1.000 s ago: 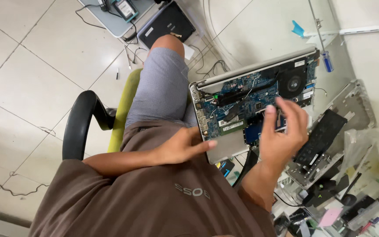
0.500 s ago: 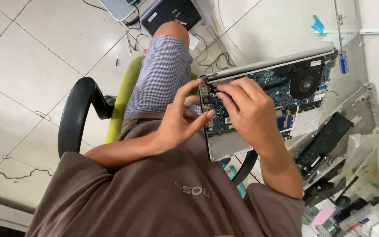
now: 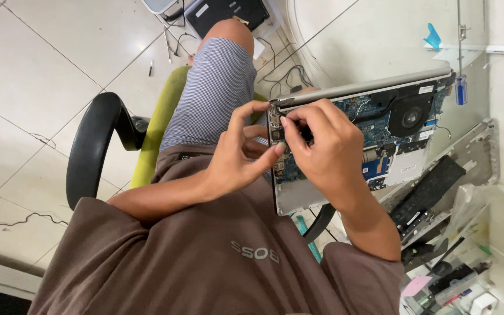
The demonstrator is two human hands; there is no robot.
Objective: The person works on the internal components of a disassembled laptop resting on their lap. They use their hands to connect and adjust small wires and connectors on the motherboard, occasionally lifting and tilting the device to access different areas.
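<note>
Blue board: the opened laptop (image 3: 374, 137) lies right of centre, bottom cover off, fan exposed.
Left hand (image 3: 237, 160): fingers curled, pinching at the laptop's left edge.
Right hand (image 3: 322, 149): closed on a small part there; which part I cannot tell.
Progress: internals bare, hinge corner in work, reassembly left.

Both my hands meet at the opened laptop's (image 3: 374, 134) hinge corner: left hand (image 3: 241, 156) fingers curled, right hand (image 3: 322, 149) pinching, wrists bent inward.
</note>
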